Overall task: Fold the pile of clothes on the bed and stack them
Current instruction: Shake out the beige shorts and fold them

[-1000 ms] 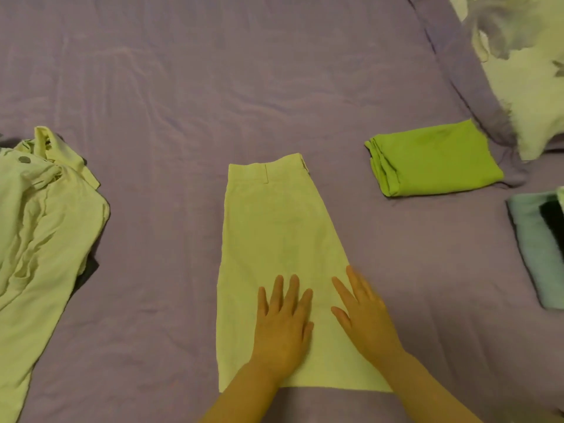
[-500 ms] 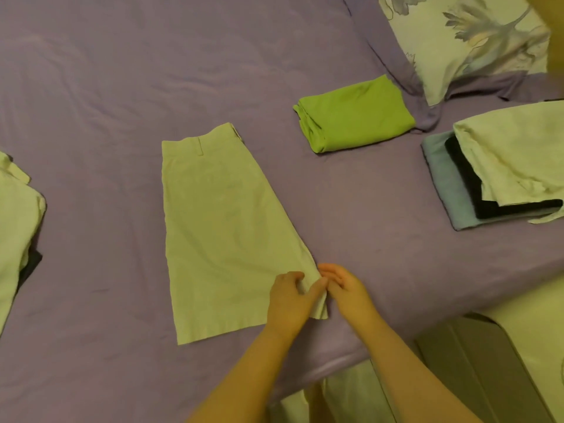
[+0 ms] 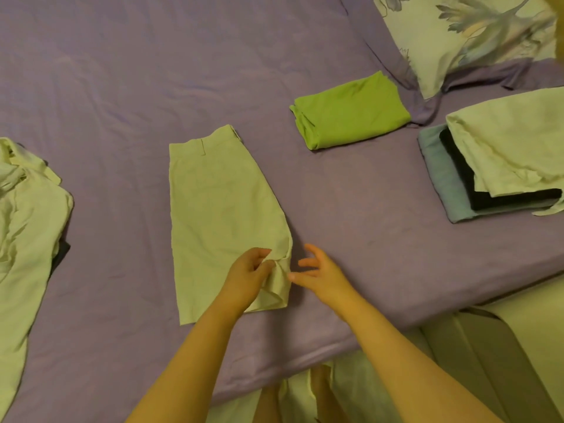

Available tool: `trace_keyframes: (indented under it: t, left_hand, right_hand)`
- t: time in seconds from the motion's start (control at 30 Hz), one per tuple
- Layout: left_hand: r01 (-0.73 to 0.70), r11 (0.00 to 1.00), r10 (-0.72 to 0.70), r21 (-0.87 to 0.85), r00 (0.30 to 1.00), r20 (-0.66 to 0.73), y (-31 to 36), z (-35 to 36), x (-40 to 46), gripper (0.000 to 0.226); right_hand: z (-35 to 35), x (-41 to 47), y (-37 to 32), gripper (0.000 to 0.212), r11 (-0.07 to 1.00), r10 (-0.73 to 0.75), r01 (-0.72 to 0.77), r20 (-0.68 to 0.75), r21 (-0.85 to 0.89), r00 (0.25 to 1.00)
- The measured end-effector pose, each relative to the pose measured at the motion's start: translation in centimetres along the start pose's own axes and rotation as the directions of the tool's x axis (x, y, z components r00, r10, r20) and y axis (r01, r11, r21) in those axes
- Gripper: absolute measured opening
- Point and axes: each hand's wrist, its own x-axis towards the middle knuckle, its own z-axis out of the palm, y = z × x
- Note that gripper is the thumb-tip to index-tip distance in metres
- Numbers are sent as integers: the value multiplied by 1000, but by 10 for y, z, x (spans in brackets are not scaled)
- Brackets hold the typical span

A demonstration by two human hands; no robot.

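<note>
Pale yellow shorts [image 3: 219, 215], folded in half lengthwise, lie flat on the purple bed sheet [image 3: 152, 71] with the waistband at the far end. My left hand [image 3: 248, 274] pinches their near right hem corner, and the cloth there is bunched and lifted. My right hand [image 3: 317, 274] hovers just right of that corner with its fingers spread and holds nothing. At the left edge lies a heap of unfolded pale clothes [image 3: 27, 227]. A folded bright green garment [image 3: 351, 112] sits beyond the shorts. At the right stands a stack of folded clothes [image 3: 494, 169]: pale on top, black, then grey-blue.
A floral pillow [image 3: 470, 38] lies at the far right corner. The bed's near edge runs diagonally at the lower right, with a pale floor and a dark strip [image 3: 488, 355] beyond it. My legs show below the edge.
Both hands left the flat shorts and went to the near right hem corner. My left hand has taken the corner and bunched it up; my right hand has let go and spread open.
</note>
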Motion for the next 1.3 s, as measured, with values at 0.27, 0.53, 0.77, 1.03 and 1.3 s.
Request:
trace_keyframes:
  t: [0.27,0.53,0.77,1.03,1.3]
  left_hand:
    - [75,993,-59,-93,984,166,3,7,-9,23]
    - [120,960,-95,-252,989,110,0,2,-9,19]
    - [86,954,-125,-289,985,-122,-1,1,-4,9]
    - [32,975,-87,-220,965,-245,-9,-12,1,31]
    - [-81,996,76,-49,992,-97,-4,4,3,42]
  right_hand:
    - [-5,6,-5,51,999,-38,38,-27,11,999]
    - [-5,5,-6,72,998,-14,18,57,-66,998]
    - [-14,2,5,54,975,-77,59,-76,-215,994]
    - [-39,-3,12,33,912,-87,-12,-224,-410,971]
    - [-16,16,-26,18,722,-409,232,-131,-652,903]
